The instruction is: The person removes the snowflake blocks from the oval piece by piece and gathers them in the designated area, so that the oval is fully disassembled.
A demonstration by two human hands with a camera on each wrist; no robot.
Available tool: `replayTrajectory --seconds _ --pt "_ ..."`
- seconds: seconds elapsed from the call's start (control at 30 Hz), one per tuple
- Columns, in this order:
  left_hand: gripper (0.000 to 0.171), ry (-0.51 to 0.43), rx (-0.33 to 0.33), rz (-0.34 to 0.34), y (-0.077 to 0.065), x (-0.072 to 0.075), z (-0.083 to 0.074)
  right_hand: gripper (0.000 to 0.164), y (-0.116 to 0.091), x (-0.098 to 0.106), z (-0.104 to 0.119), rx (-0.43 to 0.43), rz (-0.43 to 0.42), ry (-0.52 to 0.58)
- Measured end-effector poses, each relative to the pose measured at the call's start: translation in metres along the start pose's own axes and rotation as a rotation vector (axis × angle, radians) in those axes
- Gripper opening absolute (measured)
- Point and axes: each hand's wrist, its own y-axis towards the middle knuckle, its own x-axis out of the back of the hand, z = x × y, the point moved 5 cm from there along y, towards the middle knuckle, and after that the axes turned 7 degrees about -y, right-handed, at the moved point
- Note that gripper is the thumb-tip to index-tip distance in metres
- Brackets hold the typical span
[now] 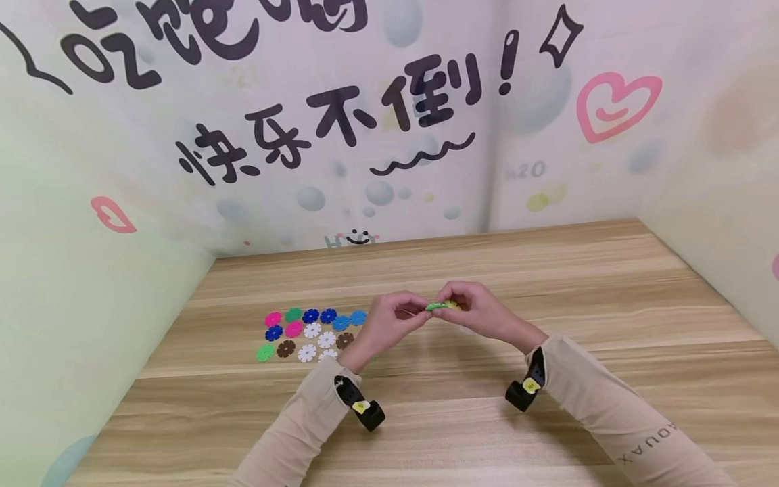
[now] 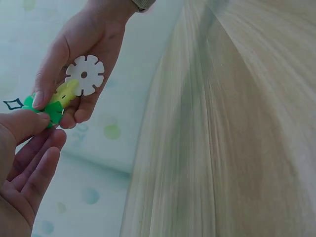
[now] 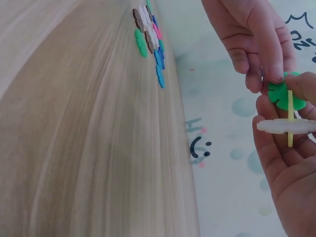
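Note:
Both hands meet above the table and hold a small chain of notched plastic snowflake discs. My left hand [image 1: 389,319] pinches the green snowflake disc [image 2: 53,113] between thumb and fingers. From the other side, my right hand [image 1: 483,314] grips the same green disc, its thumb pressed on the face. A yellow snowflake disc [image 2: 64,94] is slotted into the green one, close to the right fingers. Beyond it, a white snowflake disc [image 3: 276,126] crosses the yellow one and lies over the right palm. The slot between green and yellow is partly hidden by the thumbs.
Loose snowflake discs lie on the wooden table [image 1: 462,433] left of the hands: pink [image 1: 272,318], dark blue [image 1: 311,316], light blue [image 1: 358,317], white [image 1: 308,352], brown [image 1: 285,348] and green [image 1: 265,352]. The left forearm hides some. A printed wall sheet stands behind the table.

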Motion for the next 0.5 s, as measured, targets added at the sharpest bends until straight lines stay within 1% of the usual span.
replayTrajectory --seconds 0.13,0.2,0.27,0.33,0.43,0.5 --pt "0.011 -0.030 -0.001 -0.019 -0.002 0.001 -0.015 0.006 0.000 0.000 0.000 0.005 0.007 0.037" --pt "0.011 -0.050 0.005 -0.040 -0.003 0.003 -0.015 0.008 -0.001 0.000 0.000 -0.002 0.007 0.057" --pt "0.011 -0.070 0.018 -0.068 -0.003 0.005 -0.011 0.012 -0.001 0.001 0.000 -0.018 -0.003 0.062" --pt "0.011 -0.086 0.017 -0.093 -0.003 0.007 -0.003 0.016 -0.002 0.003 -0.001 -0.038 -0.019 0.047" --pt "0.013 -0.091 0.005 -0.123 -0.002 0.009 0.009 0.021 -0.003 0.005 -0.002 -0.072 -0.037 0.029" --pt "0.014 -0.092 -0.016 -0.135 -0.002 0.010 0.013 0.023 -0.003 0.006 -0.002 -0.090 -0.042 0.030"
